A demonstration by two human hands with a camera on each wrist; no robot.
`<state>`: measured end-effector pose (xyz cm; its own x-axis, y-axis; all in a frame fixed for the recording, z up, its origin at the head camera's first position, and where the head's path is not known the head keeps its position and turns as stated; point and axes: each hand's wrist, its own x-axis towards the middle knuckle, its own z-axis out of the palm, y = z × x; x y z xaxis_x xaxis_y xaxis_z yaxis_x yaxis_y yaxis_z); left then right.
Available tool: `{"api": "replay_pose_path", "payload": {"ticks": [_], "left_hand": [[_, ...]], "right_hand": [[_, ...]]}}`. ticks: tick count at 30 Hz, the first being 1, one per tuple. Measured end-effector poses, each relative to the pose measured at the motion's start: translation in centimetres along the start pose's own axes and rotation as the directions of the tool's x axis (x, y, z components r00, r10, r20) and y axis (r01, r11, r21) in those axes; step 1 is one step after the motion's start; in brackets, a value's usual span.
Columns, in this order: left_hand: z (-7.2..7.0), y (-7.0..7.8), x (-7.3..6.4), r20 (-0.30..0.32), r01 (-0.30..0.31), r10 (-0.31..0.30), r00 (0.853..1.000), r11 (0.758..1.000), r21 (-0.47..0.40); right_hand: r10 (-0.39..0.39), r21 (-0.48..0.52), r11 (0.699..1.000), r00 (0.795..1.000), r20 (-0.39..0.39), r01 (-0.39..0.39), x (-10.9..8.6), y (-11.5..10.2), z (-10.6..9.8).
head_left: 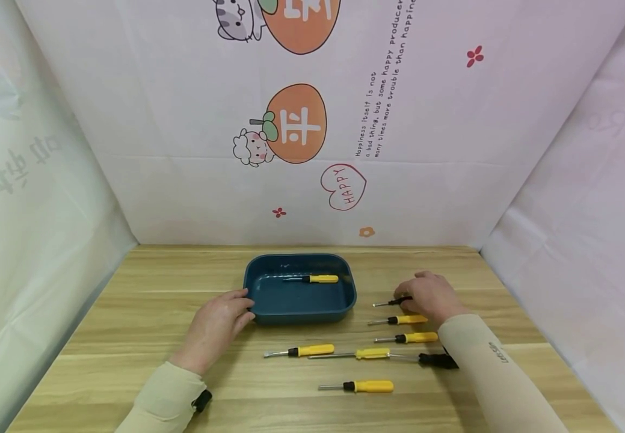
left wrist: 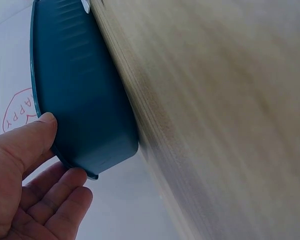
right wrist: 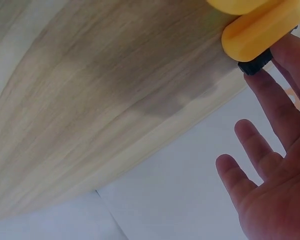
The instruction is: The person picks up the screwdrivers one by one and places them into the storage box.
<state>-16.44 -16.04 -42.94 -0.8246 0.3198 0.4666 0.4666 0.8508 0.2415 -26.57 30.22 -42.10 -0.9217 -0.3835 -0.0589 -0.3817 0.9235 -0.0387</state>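
At the left end of a dark blue plastic box point(head_left: 299, 317), my left hand point(head_left: 219, 323) grips the corner. The left wrist view shows the thumb against the box's outer wall point(left wrist: 85, 100), with fingers bent at the corner. A yellow-handled screwdriver point(head_left: 323, 279) lies inside the box. To the right, my right hand point(head_left: 432, 296) pinches the handle of a small black screwdriver point(head_left: 397, 301), whose tip points left. In the right wrist view the fingertips touch its black end point(right wrist: 256, 63), beside a yellow handle point(right wrist: 262, 32); the rest is hidden.
Nearest the right hand lie two yellow screwdrivers point(head_left: 411, 320). More lie in front of the box: a short one point(head_left: 314, 349), a long-shafted one point(head_left: 373, 353) and one near the front point(head_left: 373, 386). A black-handled screwdriver point(head_left: 435, 360) is beside the right sleeve. White printed sheets point(head_left: 426, 198) enclose the table.
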Motion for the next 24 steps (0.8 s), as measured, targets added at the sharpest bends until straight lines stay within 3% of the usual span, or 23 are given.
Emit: {"api": "replay_pose_path", "payload": {"ticks": [24], "left_hand": [[-0.08,0.08,0.07,0.012,0.007,-0.007,1.000,1.000,0.013]], "right_hand": [[-0.007,-0.039,0.999,1.000,0.019,0.007,0.45,0.17,-0.17]]}}
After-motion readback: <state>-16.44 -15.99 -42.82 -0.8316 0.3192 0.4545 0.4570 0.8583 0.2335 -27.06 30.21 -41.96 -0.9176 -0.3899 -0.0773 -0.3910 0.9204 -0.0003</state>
